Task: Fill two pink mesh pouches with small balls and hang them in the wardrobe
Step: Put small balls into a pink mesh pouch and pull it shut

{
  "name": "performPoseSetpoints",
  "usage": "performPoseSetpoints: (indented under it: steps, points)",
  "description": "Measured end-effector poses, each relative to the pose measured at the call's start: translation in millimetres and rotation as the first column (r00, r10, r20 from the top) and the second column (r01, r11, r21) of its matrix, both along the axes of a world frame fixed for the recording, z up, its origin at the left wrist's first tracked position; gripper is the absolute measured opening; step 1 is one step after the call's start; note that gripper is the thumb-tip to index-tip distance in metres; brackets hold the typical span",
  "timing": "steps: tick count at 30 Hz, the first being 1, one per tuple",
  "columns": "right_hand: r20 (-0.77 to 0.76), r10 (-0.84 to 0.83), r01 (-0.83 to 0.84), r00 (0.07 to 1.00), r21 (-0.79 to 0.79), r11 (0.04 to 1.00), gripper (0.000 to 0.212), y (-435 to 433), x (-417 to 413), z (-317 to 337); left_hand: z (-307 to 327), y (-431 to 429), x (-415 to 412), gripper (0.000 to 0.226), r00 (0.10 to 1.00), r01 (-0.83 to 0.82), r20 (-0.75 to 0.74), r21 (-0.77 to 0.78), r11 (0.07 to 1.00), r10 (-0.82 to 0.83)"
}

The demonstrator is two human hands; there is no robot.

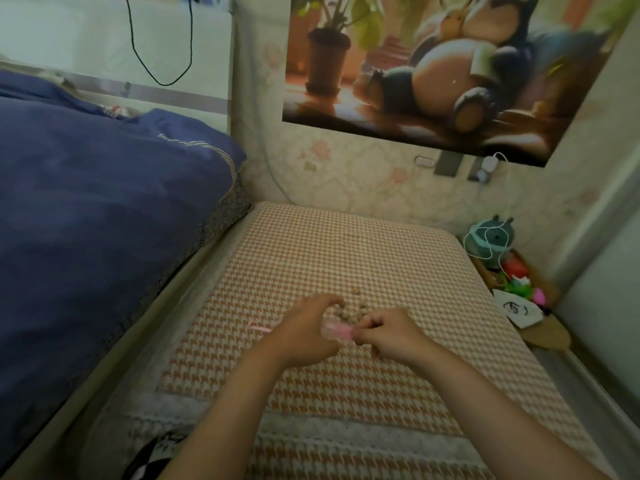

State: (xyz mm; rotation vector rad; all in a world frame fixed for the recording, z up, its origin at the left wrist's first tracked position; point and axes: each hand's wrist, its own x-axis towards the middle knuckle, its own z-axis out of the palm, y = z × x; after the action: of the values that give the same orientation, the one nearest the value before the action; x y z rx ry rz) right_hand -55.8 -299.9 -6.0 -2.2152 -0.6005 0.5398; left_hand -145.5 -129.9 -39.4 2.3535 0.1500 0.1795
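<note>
Pink mesh pouch [98, 331], soft and light, is pinched at its rim between left hand [304, 329] and right hand [391, 336]; small tan balls [349, 311], likely to roll, lie just beyond on the houndstooth mat [346, 244].

A pink mesh pouch [95, 331] and tan small balls [349, 315] sit on an orange-and-white houndstooth mat [346, 258], with a navy blue duvet [86, 209] at left and pale floral wallpaper [363, 178] at the far side.
</note>
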Motion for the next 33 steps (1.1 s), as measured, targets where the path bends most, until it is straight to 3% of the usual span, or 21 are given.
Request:
performPoseSetpoints:
  steps: [5, 9, 14, 19, 25, 30, 33]
  points:
    - [0.062, -0.044, 0.044, 0.997, -0.006, 0.999, 0.018, 2, 18, -24, -2, 0, 16, 0.021, 0.980, -0.163, 0.129, 0.054, 0.985, 0.155]
    - [0.095, 0.020, -0.014, 0.995, -0.062, 0.998, 0.021, 8, 31, -50, -11, -3, 35, 0.025, 0.981, -0.188, -0.025, 0.134, 0.973, 0.192]
    - [0.142, 0.042, -0.034, 0.989, -0.057, 0.998, 0.021, 14, 46, -59, -17, -4, 59, 0.023, 0.984, -0.126, -0.108, 0.162, 0.979, 0.145]
    - [0.071, 0.031, -0.030, 0.997, -0.012, 0.999, 0.026, 14, 51, -62, -23, 3, 63, 0.015, 0.988, -0.077, -0.125, 0.092, 0.993, 0.088]
    - [-0.026, -0.011, 0.014, 1.000, 0.083, 0.996, 0.020, 23, 48, -55, -23, 9, 64, 0.013, 0.984, -0.132, -0.095, 0.182, 0.974, 0.151]
    - [-0.097, -0.014, 0.027, 0.995, 0.134, 0.991, 0.002, 23, 47, -54, -21, 15, 58, 0.011, 0.990, -0.110, -0.064, 0.213, 0.971, 0.127]
    - [-0.034, -0.028, 0.030, 0.999, 0.087, 0.996, 0.009, 19, 52, -58, -22, 14, 55, 0.017, 0.993, -0.093, -0.054, 0.176, 0.980, 0.104]
